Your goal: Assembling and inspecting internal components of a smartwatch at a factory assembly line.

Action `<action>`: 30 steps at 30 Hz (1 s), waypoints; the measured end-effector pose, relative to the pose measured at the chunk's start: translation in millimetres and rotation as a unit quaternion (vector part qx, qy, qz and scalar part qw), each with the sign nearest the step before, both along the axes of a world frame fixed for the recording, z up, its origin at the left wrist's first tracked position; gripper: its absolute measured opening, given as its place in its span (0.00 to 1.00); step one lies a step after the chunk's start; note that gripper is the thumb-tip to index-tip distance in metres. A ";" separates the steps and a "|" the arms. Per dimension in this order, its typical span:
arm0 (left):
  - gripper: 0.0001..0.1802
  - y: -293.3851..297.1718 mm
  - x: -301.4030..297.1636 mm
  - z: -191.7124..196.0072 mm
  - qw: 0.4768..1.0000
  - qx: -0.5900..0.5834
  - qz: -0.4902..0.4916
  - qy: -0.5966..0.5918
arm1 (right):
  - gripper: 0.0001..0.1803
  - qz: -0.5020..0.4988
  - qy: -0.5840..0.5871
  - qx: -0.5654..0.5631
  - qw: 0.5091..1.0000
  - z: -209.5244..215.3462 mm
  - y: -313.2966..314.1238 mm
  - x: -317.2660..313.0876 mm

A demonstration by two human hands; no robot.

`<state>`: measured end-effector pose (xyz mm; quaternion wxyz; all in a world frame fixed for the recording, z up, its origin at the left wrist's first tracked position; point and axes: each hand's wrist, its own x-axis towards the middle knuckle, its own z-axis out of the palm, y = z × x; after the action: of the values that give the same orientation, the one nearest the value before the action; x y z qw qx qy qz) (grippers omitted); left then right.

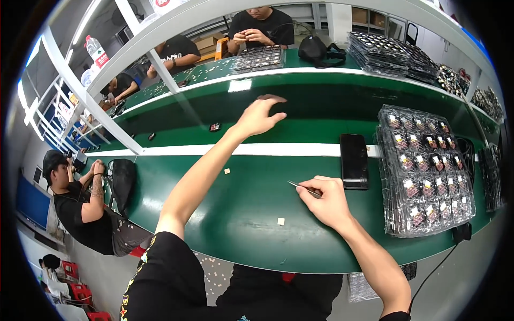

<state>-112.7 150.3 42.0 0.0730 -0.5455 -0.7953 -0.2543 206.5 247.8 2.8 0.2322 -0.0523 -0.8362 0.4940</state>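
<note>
My left hand (261, 116) is stretched out over the far strip of the green workbench (246, 208). Its fingers and thumb are apart, with nothing seen in them. Left of its wrist lies a small dark part (215, 127). My right hand (327, 200) is closed round slim metal tweezers (308, 189), their tip pointing left above the near bench top. Two small tan squares lie on that surface: one square (281, 221) near the front edge, the other square (227, 171) beside my left forearm. A black phone-like device (354, 160) lies beyond my right hand.
Stacked clear trays (423, 174) holding small parts stand at the right. A white rail (278, 150) crosses the bench. A dark bag (123, 184) rests at the left near a seated person (80, 203). More trays (259, 59) and other people are across the bench.
</note>
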 end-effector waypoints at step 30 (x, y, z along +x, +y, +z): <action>0.45 -140.5 127.3 -34.1 0.986 -0.018 -0.105 -0.129 | 0.07 -0.037 -0.054 -0.122 0.990 -7.1 2.0 -9.7</action>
<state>14.6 9.9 7.9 -0.0672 -0.5899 -0.7408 -0.3142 196.8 249.8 -4.3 0.1965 -0.1375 -0.7788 0.5796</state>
